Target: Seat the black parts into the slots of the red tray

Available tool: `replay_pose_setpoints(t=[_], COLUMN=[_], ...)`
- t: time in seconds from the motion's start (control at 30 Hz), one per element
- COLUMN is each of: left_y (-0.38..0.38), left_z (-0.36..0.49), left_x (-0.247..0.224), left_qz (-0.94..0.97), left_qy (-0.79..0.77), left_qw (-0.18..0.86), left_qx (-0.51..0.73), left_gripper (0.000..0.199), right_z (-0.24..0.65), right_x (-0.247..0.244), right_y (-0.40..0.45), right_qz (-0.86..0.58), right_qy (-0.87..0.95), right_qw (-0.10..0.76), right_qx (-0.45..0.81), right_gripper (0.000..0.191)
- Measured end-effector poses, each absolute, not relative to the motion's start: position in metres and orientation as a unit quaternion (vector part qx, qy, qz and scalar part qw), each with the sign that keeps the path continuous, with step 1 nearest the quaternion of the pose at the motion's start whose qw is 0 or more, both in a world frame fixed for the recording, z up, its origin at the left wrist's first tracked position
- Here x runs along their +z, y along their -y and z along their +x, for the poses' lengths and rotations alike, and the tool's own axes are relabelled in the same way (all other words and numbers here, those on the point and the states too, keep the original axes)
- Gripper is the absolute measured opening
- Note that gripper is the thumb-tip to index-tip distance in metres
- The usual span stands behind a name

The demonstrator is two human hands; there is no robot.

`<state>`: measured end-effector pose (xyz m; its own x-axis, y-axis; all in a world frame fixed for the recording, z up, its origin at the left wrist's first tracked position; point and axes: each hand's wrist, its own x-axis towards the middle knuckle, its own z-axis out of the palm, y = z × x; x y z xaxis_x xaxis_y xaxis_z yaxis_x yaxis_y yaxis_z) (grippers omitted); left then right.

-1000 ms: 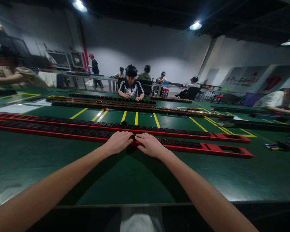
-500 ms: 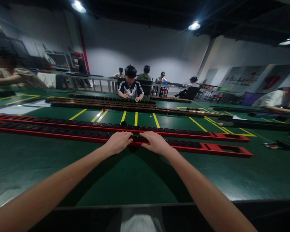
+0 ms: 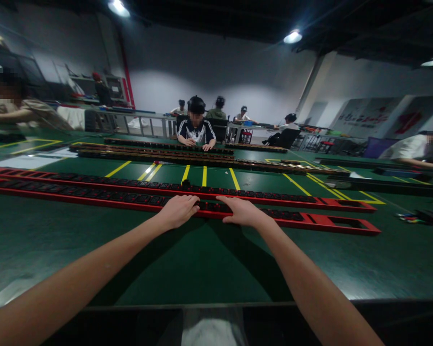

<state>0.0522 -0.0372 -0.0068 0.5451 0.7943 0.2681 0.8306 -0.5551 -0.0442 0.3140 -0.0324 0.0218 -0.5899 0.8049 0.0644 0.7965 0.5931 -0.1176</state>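
1. The near red frame [image 3: 211, 215] lies on the green tabletop [image 3: 187, 269], in front of the far red frame [image 3: 292, 203] and roughly parallel to it.
2. The left hand [image 3: 180, 211] rests over the middle of the near frame, its fingers bent with the thumb close by; whether it pinches anything, I cannot tell.
3. The right hand [image 3: 244, 211] is at the same frame, fairly wide, thumb apart from the outstretched fingers, with nothing visible in the gap.
4. Progress, judged by eye: black pieces [image 3: 155, 200] already fill most of the near frame's length, between the hands as well. What is left is hard to judge (any loose piece would be too small to make out).
5. As containers, both frames hold similar rows of black pieces with red spots; each has a dark opening near its right end.
6. A small black block [image 3: 185, 183] stands higher than its neighbours at the far frame.
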Motion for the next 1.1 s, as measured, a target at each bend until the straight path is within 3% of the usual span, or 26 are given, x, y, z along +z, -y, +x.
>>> replay_pose_setpoints(t=[1.1], left_y=[0.028], left_z=[0.037], left_x=[-0.011], left_qz=[-0.888], left_qy=[0.442], left_qw=[0.07], left_qx=[-0.107], left_gripper=[0.043], right_z=[0.304], right_x=[0.006], right_y=[0.031], right_qz=[-0.412], right_qy=[0.897], right_qw=[0.155], right_qx=[0.033], right_gripper=[0.07])
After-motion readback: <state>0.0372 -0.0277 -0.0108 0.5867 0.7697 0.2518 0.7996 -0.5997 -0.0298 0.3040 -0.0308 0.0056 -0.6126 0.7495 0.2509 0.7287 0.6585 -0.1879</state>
